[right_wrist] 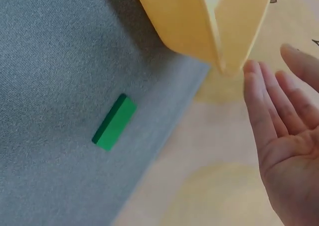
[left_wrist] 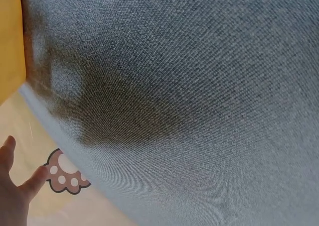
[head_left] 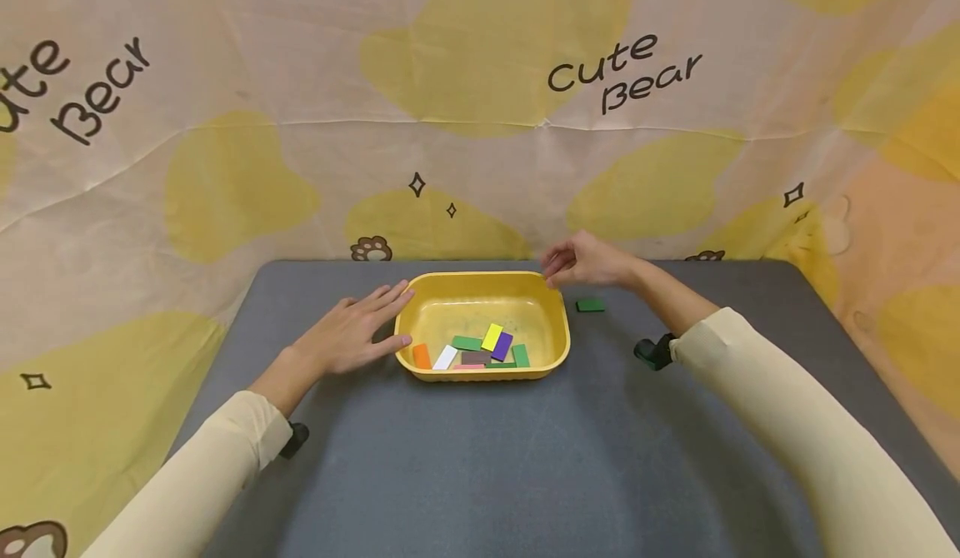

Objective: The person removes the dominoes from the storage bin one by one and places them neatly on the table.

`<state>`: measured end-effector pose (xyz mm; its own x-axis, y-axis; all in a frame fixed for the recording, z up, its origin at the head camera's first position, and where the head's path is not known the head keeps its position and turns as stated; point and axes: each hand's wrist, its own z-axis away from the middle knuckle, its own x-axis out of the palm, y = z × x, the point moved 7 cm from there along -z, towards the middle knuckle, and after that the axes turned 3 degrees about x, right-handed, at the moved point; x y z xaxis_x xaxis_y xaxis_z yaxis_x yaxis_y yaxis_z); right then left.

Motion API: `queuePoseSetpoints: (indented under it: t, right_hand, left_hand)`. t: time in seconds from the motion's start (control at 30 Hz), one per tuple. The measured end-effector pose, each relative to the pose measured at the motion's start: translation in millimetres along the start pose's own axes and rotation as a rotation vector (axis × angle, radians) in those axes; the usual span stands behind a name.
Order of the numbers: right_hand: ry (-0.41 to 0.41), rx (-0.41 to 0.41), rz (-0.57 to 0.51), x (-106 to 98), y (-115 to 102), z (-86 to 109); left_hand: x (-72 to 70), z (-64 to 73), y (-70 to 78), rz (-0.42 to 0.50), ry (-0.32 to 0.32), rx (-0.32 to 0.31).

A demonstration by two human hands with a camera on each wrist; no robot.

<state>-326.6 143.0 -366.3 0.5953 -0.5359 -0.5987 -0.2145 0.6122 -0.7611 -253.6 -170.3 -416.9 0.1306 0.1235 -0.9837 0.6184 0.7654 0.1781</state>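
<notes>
In the head view, the yellow tray (head_left: 480,375) sits near the far edge of the table (head_left: 480,475), about midway between its left and right edges. My left hand (head_left: 352,335) is spread at the tray's left rim, and my right hand (head_left: 584,260), fingers loosely bent, is by its far right corner. Small coloured blocks lie inside towards the near wall, a yellow block (head_left: 492,337) partly over a purple block (head_left: 502,346); a green block (head_left: 590,305) lies outside, between the tray and the table's right edge. I judge it best to keep both hands level on opposite rims, so the tray doesn't tip and the loose blocks don't slide. In the left wrist view, I see only part of my hand, fingers apart, with a printed paw (left_wrist: 60,178) beyond the table's far edge; contact with the tray I cannot tell. In the right wrist view, my fingers lie close together, thumb apart, pinching nothing, tips at the tray's corner; a light touch there should suit, clear of the green block.
</notes>
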Motion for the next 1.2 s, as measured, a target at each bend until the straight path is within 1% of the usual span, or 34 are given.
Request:
queuePoseSetpoints:
  t: [0.1, 0.2, 0.33, 0.47, 0.53, 0.83, 0.93, 1.07, 1.2]
  right_hand:
    - [-0.039, -0.004, 0.037, 7, -1, -3.5]
    - [-0.064, 0.008, 0.059, 17, -1, -6.9]
    - [-0.102, 0.036, 0.055, 29, -1, -9.9]
    - [-0.174, 0.069, 0.043, 39, -2, -13.0]
    - [-0.211, 0.098, 0.050, 42, -4, -14.0]
    - [-0.381, 0.229, 0.151, 53, -8, -20.1]
    - [-0.423, 0.279, 0.190, 59, -7, -23.0]
    - [-0.458, 0.303, 0.250, 67, -8, -25.8]
    - [-0.504, 0.294, 0.255, 75, -11, -26.1]
  left_hand:
    - [-0.3, -0.4, -0.1, 0.000, -0.002, -0.002]
    - [-0.4, -0.7, -0.1, 0.002, -0.005, -0.004]
    - [-0.7, -0.2, 0.5, 0.006, -0.007, -0.006]
    - [-1.0, 0.9, 0.6, 0.009, -0.014, -0.012]
    - [-1.1, 1.2, 0.8, 0.007, -0.018, -0.013]
    - [-1.7, 1.4, 0.3, 0.004, -0.015, -0.009]
    - [-1.5, 1.8, -0.8, 0.003, -0.016, -0.009]
    - [-2.3, 1.9, -1.5, 0.005, -0.013, -0.011]
    - [-2.2, 1.4, -1.4, 0.006, -0.014, -0.007]
